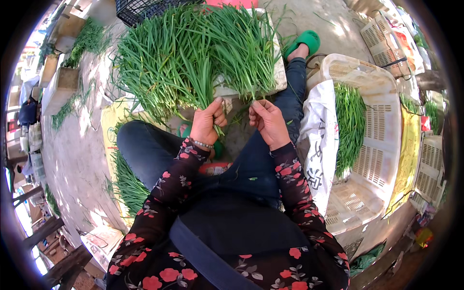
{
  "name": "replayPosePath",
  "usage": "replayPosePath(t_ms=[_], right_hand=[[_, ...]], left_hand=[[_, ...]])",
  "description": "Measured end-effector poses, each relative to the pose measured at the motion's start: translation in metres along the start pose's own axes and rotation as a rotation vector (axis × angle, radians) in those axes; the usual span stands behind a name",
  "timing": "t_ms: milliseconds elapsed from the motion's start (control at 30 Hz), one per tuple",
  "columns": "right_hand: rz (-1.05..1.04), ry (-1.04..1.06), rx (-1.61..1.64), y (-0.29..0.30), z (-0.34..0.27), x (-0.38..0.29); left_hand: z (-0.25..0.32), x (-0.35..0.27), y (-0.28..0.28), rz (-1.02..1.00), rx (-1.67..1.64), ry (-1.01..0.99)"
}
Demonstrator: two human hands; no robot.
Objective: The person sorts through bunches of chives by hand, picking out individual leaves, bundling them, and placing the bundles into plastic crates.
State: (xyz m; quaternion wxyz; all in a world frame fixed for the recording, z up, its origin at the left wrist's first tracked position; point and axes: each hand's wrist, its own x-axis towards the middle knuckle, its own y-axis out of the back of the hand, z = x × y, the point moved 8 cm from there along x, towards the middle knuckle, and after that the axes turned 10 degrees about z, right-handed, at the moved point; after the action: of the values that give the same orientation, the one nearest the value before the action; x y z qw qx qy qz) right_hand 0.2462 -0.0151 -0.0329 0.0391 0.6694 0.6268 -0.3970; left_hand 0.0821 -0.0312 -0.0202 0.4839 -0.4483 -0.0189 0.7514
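A small bunch of green garlic chives (203,78) is clasped in my left hand (207,121), its stem ends poking out below the fist and its leaves fanned away from me. Thumb and forefinger of my right hand (267,119) pinch the pale lower end of a few chive stalks (253,90) at the near edge of the right-hand heap. Large heaps of chives (159,58) lie just beyond both hands, spread over a white foam board or box lid (280,69) whose right edge shows. The hands are apart, above my spread knees.
At right stands a cream plastic crate (377,141) with chives (348,127) inside and a white woven sack (319,145) over its near side. More chives (128,181) lie on a yellow sack (110,127) at left. A black crate (139,9) stands beyond the heap.
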Motion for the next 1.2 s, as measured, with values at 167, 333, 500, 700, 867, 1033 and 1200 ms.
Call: replayPosePath(t_ms=[167,333,500,700,867,1033,1200], right_hand=[[-0.007,0.006,-0.100,0.000,0.010,-0.016],[-0.065,0.055,-0.290,-0.012,0.017,-0.032],[-0.017,0.048,-0.383,-0.016,0.018,-0.038],[0.061,0.269,-0.495,-0.008,0.012,-0.021],[-0.156,0.499,-1.260,-0.001,-0.002,-0.042],[-0.143,0.729,-0.874,-0.048,-0.035,-0.041],[-0.190,0.356,-0.652,-0.054,-0.025,-0.050]], left_hand=[[-0.006,-0.001,0.003,0.030,-0.022,-0.023],[-0.010,0.008,-0.011,-0.055,-0.002,0.119],[-0.016,0.020,-0.006,-0.020,0.164,0.084],[-0.009,0.024,0.002,0.004,0.101,0.097],[0.011,0.021,0.007,-0.053,-0.017,0.218],[-0.002,0.005,-0.008,-0.035,0.041,0.316],[0.001,0.009,-0.004,-0.073,0.040,0.305]])
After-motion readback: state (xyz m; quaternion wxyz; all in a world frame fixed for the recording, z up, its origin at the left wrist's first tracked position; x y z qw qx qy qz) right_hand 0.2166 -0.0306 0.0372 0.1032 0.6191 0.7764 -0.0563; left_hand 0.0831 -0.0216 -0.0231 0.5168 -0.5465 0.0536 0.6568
